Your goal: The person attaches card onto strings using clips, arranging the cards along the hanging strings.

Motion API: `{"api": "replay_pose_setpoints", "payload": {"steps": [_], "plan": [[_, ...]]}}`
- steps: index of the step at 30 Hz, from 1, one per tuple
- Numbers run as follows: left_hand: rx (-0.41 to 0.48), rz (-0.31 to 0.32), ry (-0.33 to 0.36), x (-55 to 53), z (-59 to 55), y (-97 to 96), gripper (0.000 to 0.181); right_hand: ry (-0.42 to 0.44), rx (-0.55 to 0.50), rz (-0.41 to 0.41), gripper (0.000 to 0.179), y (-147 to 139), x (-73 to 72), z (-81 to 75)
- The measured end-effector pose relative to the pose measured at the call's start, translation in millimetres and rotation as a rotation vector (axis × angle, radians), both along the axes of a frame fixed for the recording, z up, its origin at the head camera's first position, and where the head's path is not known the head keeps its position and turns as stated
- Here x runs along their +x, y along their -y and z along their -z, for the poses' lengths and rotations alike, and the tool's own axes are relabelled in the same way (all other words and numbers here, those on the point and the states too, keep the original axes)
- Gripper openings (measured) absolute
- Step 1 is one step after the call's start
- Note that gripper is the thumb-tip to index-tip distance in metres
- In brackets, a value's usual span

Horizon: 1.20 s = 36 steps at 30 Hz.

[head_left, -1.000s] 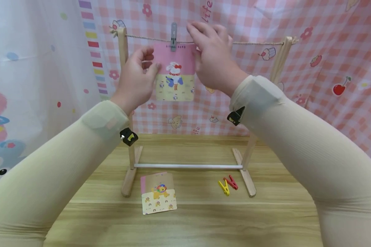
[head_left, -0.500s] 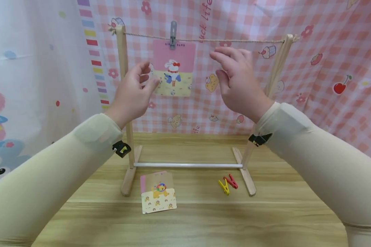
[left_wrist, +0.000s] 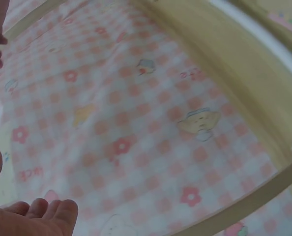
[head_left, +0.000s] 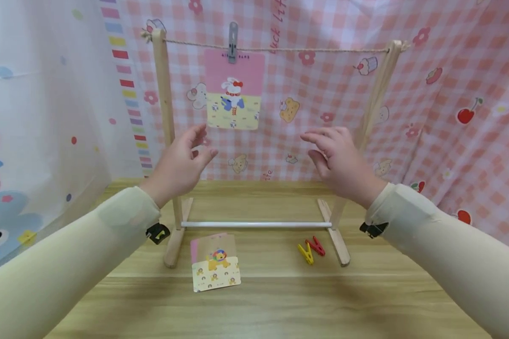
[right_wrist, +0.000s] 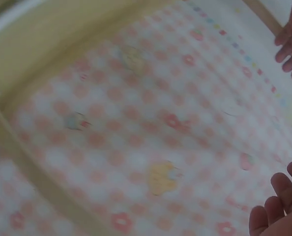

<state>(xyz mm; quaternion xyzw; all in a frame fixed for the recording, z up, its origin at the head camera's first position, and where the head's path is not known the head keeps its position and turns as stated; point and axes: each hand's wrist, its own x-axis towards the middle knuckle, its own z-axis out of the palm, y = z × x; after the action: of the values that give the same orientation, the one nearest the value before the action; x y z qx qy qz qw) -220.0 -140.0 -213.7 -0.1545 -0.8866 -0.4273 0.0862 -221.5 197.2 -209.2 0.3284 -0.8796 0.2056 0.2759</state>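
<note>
A pink and yellow card (head_left: 234, 101) with a dog picture hangs from the rope (head_left: 305, 50), held at its top by a grey clothespin (head_left: 233, 42). Just below and left of that card is my left hand (head_left: 180, 162), fingers loosely bent around nothing. My right hand (head_left: 343, 162) hovers to the right, apart from the card, also holding nothing. On the table lies a lion card (head_left: 216, 270) over a pink one, partly hidden. A yellow clothespin (head_left: 306, 254) and a red clothespin (head_left: 316, 246) lie together at the right.
The wooden stand has a left post (head_left: 164, 94), a right post (head_left: 379, 89) and a white bar (head_left: 256, 224) low between its feet. A checked curtain (head_left: 288, 155) hangs close behind it.
Both hands have come away from the hanging card and dropped lower, the right one also moving outward to the right. The card stays clipped on the rope.
</note>
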Motion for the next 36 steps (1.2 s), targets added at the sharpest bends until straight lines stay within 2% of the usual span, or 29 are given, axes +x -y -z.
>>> {"api": "replay_pose_setpoints", "payload": {"steps": [5,18,27,36], "plan": [[-0.098,0.013,0.023,0.8,21.1,2.9,0.071,0.133,0.052,0.048,0.032,-11.0,0.1,29.0],[-0.287,0.069,0.12,5.5,69.4,12.4,0.071,0.241,0.194,0.068,0.031,-28.9,-2.4,80.6],[-0.368,0.112,0.155,10.5,96.0,15.9,0.069,0.331,0.264,0.093,0.033,-36.2,-0.9,109.1],[-0.431,0.132,0.21,15.8,116.1,15.7,0.066,0.357,0.292,0.09,0.031,-40.2,0.6,128.4]]}}
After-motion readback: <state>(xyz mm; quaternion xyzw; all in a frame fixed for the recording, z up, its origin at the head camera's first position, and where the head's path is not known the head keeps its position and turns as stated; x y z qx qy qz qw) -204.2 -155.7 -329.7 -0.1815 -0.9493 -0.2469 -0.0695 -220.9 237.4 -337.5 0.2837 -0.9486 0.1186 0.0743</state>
